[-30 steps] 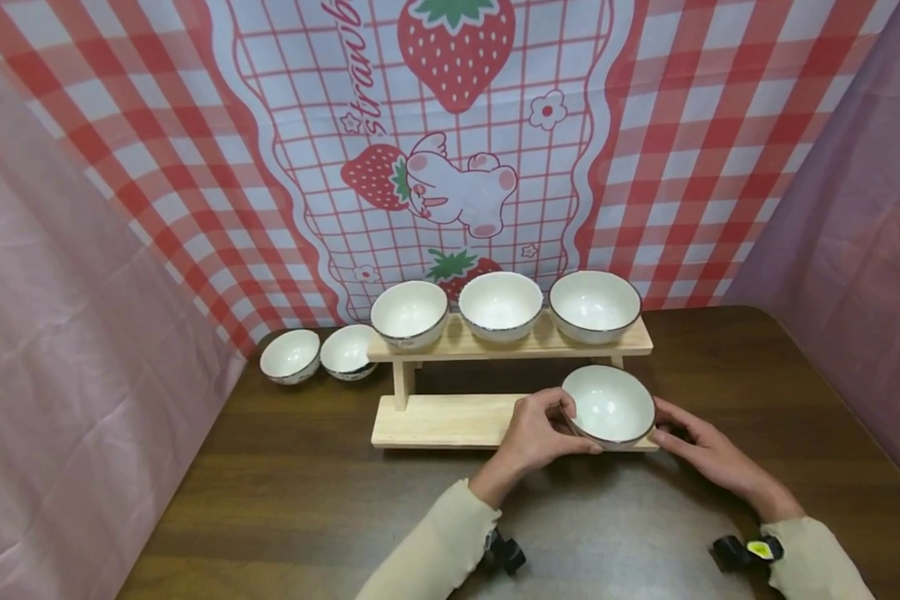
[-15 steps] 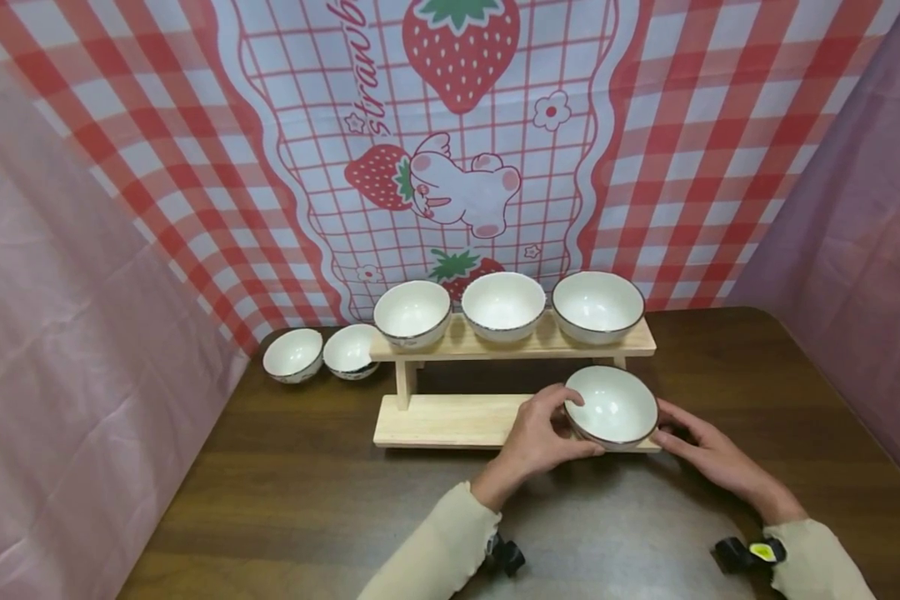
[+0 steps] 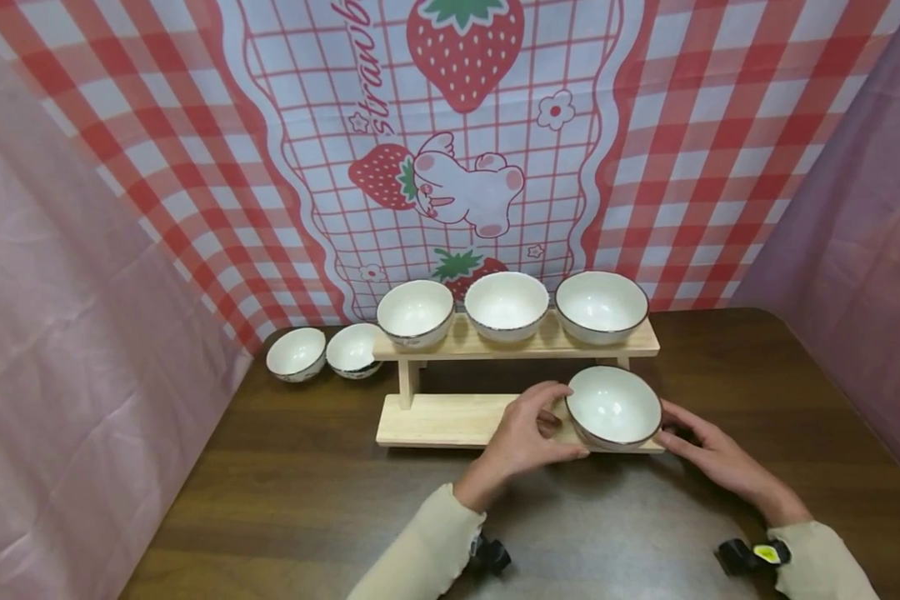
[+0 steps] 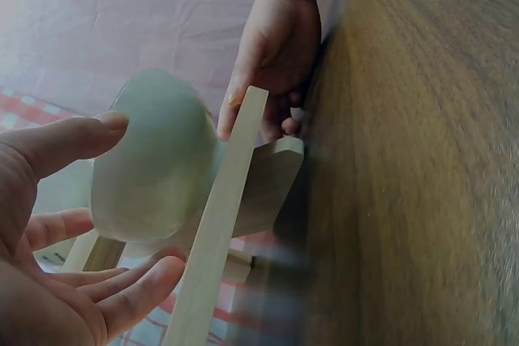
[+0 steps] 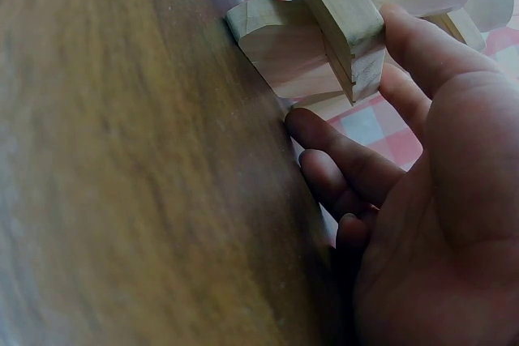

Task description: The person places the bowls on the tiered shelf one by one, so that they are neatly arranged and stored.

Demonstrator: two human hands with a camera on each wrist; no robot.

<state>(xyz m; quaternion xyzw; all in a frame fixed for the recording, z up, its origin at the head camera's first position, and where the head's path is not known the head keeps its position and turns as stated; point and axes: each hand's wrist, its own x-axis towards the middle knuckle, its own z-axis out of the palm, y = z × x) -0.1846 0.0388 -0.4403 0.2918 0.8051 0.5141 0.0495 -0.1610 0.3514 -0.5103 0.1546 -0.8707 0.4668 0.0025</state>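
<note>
A white bowl [image 3: 613, 406] with a dark rim sits upright at the right end of the lower tier of a two-tier wooden stand [image 3: 438, 419]. My left hand [image 3: 523, 432] is beside the bowl's left side, thumb and fingers spread apart around it. In the left wrist view, a gap shows between the thumb and the bowl [image 4: 154, 164]. At the other side, my right hand [image 3: 720, 454] is by the bowl and the tier's right end. The right wrist view has its thumb [image 5: 422, 46] at the corner of the wooden board [image 5: 345, 26], other fingers loosely bent.
On the upper tier stand three white bowls in a row: left [image 3: 416, 312], middle [image 3: 506, 306] and right [image 3: 602, 307]. Two smaller bowls, one outer [image 3: 296, 353] and one inner [image 3: 352, 348], rest on the brown table [image 3: 285, 492] left of the stand. A checkered strawberry cloth [image 3: 465, 192] hangs behind.
My left hand has loosened from the bowl's rim and drawn slightly left, its fingers spreading. The bowl stays on the lower tier, and the right hand keeps its place beside it.
</note>
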